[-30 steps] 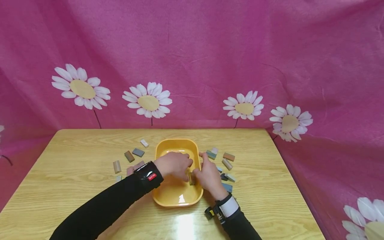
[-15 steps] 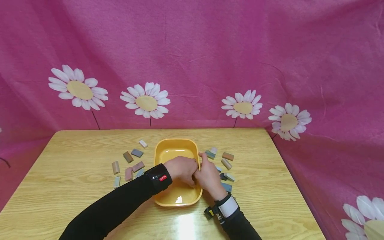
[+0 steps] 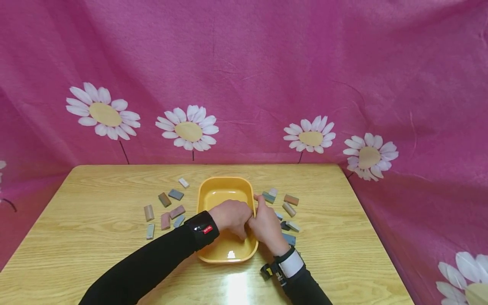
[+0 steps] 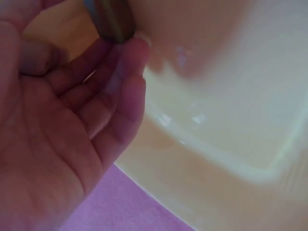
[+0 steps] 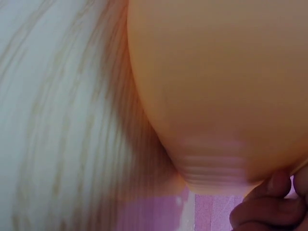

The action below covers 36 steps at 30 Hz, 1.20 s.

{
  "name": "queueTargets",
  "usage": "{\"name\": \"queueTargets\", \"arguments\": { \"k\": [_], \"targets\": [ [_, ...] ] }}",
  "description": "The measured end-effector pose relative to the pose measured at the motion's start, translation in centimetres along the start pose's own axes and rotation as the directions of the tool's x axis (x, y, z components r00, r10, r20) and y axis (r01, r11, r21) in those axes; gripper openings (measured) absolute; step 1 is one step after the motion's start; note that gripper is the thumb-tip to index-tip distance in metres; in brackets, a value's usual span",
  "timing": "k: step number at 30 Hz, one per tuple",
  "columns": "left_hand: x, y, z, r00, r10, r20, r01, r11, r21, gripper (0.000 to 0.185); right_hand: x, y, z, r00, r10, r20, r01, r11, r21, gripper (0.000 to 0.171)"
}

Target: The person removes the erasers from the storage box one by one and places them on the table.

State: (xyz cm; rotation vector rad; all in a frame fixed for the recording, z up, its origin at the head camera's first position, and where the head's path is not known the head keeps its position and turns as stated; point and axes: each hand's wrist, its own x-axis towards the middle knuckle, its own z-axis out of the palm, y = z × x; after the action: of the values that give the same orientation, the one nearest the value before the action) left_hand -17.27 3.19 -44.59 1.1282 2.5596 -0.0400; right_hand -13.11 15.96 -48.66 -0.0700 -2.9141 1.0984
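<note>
A yellow plastic basin (image 3: 216,250) stands on the wooden table. My left hand (image 3: 232,215) reaches into it, close to the right wall. In the left wrist view, its curled fingertips hold a small brown-grey block (image 4: 115,20); the hand hides this block in the head view. My right hand (image 3: 265,224) grips the basin's right rim, with its fingers along the outer side. Curled fingers (image 5: 269,209) of that hand show under the basin wall at the lower right corner of the right wrist view.
Left of the basin lie several small blocks, among them a pink block (image 3: 165,221) and a grey block (image 3: 176,194). More lie to the right, including an orange-brown block (image 3: 291,199) and a blue block (image 3: 289,239). A pink flowered cloth (image 3: 244,84) hangs behind the table.
My left hand has moved right and slightly down inside the basin, over the block that stood by its right wall. My right hand keeps its grip on the rim.
</note>
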Motion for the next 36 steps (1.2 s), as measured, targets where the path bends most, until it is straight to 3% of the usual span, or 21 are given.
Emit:
{"name": "queueTargets", "arguments": {
  "k": [4, 10, 17, 22, 24, 30, 36],
  "targets": [
    [-0.5, -0.2, -0.3, 1.0, -0.018, -0.016, 0.018, 1.0, -0.003, 0.025, -0.1, -0.2, 0.0, 1.0, 0.007, -0.003, -0.007, 1.0, -0.014, 0.063],
    [-2.2, -1.4, -1.3, 0.993, -0.041, -0.106, 0.04, 0.999, -0.016, 0.028, -0.2, -0.4, 0.1, 1.0, 0.018, 0.0, -0.018, 1.0, -0.015, 0.067],
    [-6.2, -3.8, -3.7, 0.976, -0.092, -0.198, 0.078, 0.994, -0.075, 0.026, -0.2, -0.2, 0.2, 1.0, 0.006, -0.006, -0.006, 1.0, -0.007, 0.066],
    [-9.6, -6.9, -4.2, 0.944, -0.162, -0.288, 0.113, 0.977, -0.179, 0.022, -0.1, -0.2, 0.1, 1.0, -0.01, -0.01, 0.01, 1.0, -0.005, 0.066],
    [-10.8, -8.2, -3.8, 0.933, -0.202, -0.297, 0.141, 0.967, -0.213, 0.025, -0.1, -0.3, 0.1, 1.0, -0.011, -0.009, 0.011, 1.0, -0.003, 0.065],
    [-13.9, -10.8, -1.2, 0.92, -0.317, -0.231, 0.236, 0.917, -0.321, 0.031, -0.2, -0.1, 0.2, 0.999, -0.02, -0.026, 0.019, 1.0, -0.006, 0.066],
    [-15.7, -13.6, 2.0, 0.9, -0.378, -0.218, 0.287, 0.89, -0.356, 0.034, -0.2, -0.1, 0.1, 0.999, -0.02, -0.03, 0.02, 1.0, 0.004, 0.066]
  ]
}}
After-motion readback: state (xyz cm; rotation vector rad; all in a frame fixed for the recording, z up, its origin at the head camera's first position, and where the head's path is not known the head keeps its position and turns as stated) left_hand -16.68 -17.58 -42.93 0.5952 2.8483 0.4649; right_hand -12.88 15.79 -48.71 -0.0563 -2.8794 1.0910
